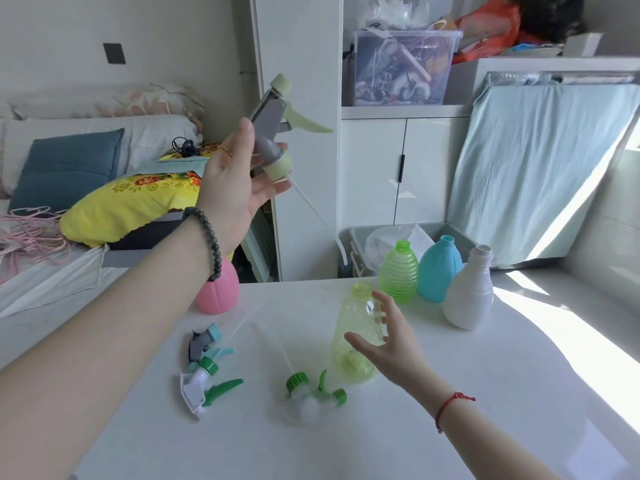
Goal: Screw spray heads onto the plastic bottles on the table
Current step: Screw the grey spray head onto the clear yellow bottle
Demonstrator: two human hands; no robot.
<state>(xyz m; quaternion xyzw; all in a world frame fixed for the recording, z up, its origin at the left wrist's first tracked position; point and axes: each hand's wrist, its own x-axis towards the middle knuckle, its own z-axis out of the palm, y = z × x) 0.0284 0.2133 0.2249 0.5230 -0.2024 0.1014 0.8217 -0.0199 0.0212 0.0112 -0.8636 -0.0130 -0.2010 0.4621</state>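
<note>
While left hand (239,181) lifts sprayer (273,126), table (485,393) lies open.

five bottles (437,270), seemingly four spray heads (273,123), two hands (391,344).

Both forearms bare to the frame edge; no sleeves visible. Left hand (239,178): thin gold-coloured ring (225,150) on one finger. Left wrist: bracelet of round dark green-black beads (207,239), single strand, snug fit. Right hand (391,344): no rings seen. Right wrist: thin red cord bracelet (450,405), with a small knot and short loose end at the outer side.
</note>
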